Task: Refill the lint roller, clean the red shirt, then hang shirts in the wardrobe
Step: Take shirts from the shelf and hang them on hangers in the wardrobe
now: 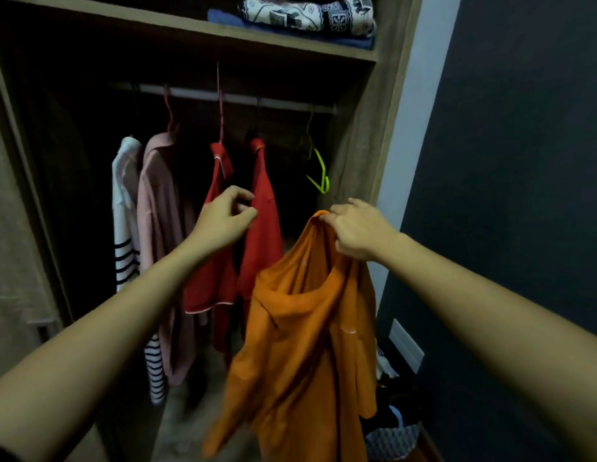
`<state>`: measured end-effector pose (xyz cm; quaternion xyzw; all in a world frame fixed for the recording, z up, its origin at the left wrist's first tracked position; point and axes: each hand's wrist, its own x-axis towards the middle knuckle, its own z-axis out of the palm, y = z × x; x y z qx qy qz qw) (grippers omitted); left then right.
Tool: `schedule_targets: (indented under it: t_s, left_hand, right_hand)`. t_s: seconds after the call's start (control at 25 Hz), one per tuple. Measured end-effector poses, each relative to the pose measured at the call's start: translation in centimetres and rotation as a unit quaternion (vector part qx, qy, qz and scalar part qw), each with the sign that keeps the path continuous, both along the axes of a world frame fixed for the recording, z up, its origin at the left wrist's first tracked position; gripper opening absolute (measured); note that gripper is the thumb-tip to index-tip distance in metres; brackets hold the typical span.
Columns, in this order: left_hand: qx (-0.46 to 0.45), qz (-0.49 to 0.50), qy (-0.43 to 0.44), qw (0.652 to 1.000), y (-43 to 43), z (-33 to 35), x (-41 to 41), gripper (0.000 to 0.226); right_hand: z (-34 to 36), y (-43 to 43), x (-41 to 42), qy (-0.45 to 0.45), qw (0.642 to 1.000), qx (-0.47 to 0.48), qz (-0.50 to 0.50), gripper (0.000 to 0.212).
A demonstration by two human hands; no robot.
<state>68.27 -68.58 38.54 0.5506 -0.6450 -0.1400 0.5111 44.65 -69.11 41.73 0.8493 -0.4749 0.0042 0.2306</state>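
Right hand around limp orange shirt

The right hand grips a loose orange cloth shirt by its collar before the open wooden wardrobe. The left hand, fingers curled, meets a red shirt hanging on the metal rail (grip unclear); a lime plastic hanger hangs near that rail's right end.

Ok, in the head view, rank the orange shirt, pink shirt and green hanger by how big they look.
1. orange shirt, though nearness to the camera enlarges it
2. pink shirt
3. green hanger
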Motion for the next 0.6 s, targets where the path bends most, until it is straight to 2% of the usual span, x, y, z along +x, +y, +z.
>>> schedule_targets:
  t_s: [0.2, 0.44, 0.6]
  left_hand:
    - [-0.041, -0.046, 0.005, 0.998, -5.3, 2.4, -3.2, 0.024]
    - [0.010, -0.075, 0.119, 0.990, -14.6, 6.3, -7.2, 0.018]
    - [0.072, -0.039, 0.101, 0.992, -20.2, 7.9, -9.6, 0.046]
  right_hand:
    - [1.2, -3.4, 1.0, 0.110, 0.993, -0.044, 0.007, 0.044]
    - [2.7, -8.1, 0.2, 0.117, 0.991, -0.013, -0.059, 0.039]
    - [3.0, -10.3, -0.6, 0.119, 0.988, -0.021, -0.095, 0.042]
